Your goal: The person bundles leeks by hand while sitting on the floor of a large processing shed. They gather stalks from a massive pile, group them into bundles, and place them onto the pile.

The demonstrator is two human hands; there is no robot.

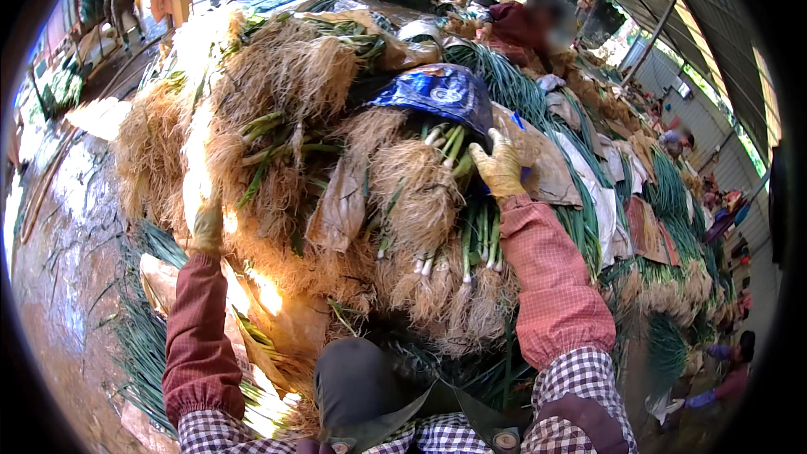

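My right hand (501,168), in a yellowish work glove, reaches to the right end of a bundle of green onions (418,189) with long tan roots. Its fingers look extended and apart, beside the lower edge of a blue printed sack (445,94) lying over the bundle. My left hand (205,225), also gloved, is at the left side of the root mass (286,67); glare and blur hide its fingers. Between my hands hangs a torn brown piece of sacking (340,206). More green onions (483,235) with white stems lie below the bundle.
Brown sacking (538,155) and rows of green onion leaves (668,189) continue to the right. Wet ground (67,261) lies at left, with leaves (147,336) beside my left forearm. A person in a dark red top (517,29) sits behind the pile. My knee (357,382) is in front.
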